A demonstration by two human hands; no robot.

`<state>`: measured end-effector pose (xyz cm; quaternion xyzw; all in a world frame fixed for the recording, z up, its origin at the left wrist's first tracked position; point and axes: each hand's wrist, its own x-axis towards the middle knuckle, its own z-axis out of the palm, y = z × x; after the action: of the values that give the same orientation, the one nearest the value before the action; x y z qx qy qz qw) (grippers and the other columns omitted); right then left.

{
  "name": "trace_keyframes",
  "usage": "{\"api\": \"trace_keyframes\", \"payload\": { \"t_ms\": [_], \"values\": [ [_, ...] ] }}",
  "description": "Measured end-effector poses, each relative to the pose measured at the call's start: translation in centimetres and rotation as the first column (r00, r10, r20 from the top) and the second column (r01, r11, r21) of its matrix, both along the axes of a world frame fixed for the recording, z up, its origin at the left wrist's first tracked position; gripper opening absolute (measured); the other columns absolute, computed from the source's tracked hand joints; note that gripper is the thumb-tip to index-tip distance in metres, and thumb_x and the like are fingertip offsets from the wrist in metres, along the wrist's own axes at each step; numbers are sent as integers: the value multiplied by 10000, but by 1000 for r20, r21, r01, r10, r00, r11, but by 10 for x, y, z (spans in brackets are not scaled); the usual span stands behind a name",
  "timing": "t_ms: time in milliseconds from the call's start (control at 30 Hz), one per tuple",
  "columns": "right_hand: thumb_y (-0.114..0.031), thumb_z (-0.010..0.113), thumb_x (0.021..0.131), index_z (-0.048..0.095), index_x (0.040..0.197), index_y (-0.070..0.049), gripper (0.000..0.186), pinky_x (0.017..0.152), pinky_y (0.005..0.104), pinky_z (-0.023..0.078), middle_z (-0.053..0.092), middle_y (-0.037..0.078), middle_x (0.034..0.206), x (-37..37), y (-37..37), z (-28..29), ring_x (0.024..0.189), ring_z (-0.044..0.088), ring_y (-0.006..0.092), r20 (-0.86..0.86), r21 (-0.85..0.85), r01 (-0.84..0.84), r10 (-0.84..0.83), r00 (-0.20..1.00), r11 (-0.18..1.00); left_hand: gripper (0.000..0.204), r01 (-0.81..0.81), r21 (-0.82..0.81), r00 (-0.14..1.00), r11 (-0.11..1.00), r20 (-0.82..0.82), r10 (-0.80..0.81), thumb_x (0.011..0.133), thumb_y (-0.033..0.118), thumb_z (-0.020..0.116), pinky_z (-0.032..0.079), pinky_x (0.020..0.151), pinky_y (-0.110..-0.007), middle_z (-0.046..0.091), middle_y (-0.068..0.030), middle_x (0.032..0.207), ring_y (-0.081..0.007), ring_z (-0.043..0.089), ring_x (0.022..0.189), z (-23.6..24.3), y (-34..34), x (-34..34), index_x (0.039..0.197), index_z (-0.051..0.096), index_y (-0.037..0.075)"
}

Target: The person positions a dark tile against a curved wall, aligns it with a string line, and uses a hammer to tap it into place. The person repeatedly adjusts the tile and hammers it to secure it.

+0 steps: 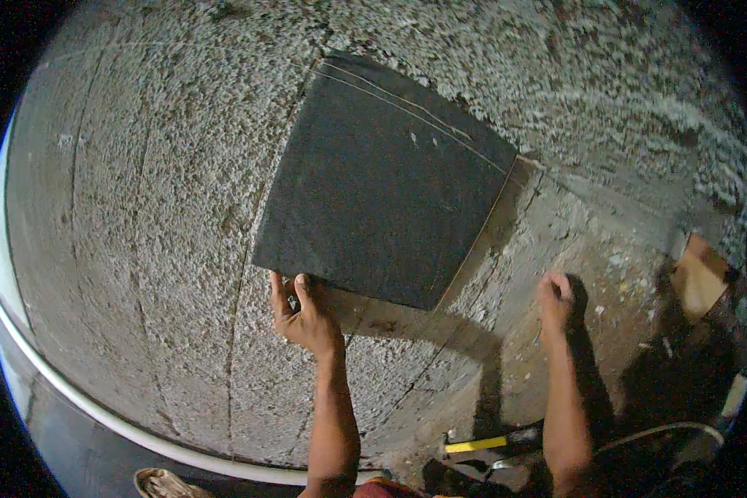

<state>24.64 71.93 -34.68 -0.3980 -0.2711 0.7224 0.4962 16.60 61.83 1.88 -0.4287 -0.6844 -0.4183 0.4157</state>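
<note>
A square dark grey tile [382, 183] lies against the rough, pitted cement surface, turned a little askew. Two thin pale strings [398, 101] run across it near its far edge. At the tile's near left corner is my left hand [307, 319], its thumb and fingertips against the lower edge. My right hand [555, 303] is well to the right of the tile, apart from it, over a patch of debris. Its fingers are curled in, and I see nothing between them.
A brown block-like piece [700, 278] stands at the far right. Near the lower edge lies a yellow-and-black tool [477, 445], with a pale cord or hose [664, 428] to its right. A white pipe-like edge [133, 438] curves along the lower left. Thin grooves cross the cement.
</note>
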Motion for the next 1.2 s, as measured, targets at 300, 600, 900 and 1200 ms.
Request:
{"api": "trace_keyframes", "payload": {
  "t_ms": [300,600,900,1200],
  "values": [
    [-100,566,837,602,934,-6,140,812,296,452,628,77,928,32,72,180,878,588,173,-7,484,127,-142,990,866,379,112,96,993,989,14,-114,849,61,580,450,658,-229,572,-49,911,-89,525,735,9,15,-2,1213,505,-14],
    [-107,597,793,611,934,-55,150,701,354,485,627,122,884,58,201,436,804,604,310,-252,960,122,-594,764,-251,362,103,114,984,988,131,-117,828,2,588,438,610,-197,541,-30,816,-67,504,681,12,21,6,1186,536,5],
    [-68,552,768,526,700,-7,96,571,373,440,541,134,657,58,207,455,616,559,263,98,935,-298,-667,739,-193,390,72,111,973,991,209,-94,814,26,608,457,814,-252,583,-117,1122,-147,568,931,8,7,-2,1191,519,-25],
    [-70,560,726,511,742,-27,67,567,404,454,543,134,675,60,208,453,648,573,294,66,892,-364,-718,693,-270,371,153,179,961,972,201,-189,822,16,602,428,614,-186,553,-22,826,-55,499,683,3,12,-9,1188,546,34]
  ]
}}
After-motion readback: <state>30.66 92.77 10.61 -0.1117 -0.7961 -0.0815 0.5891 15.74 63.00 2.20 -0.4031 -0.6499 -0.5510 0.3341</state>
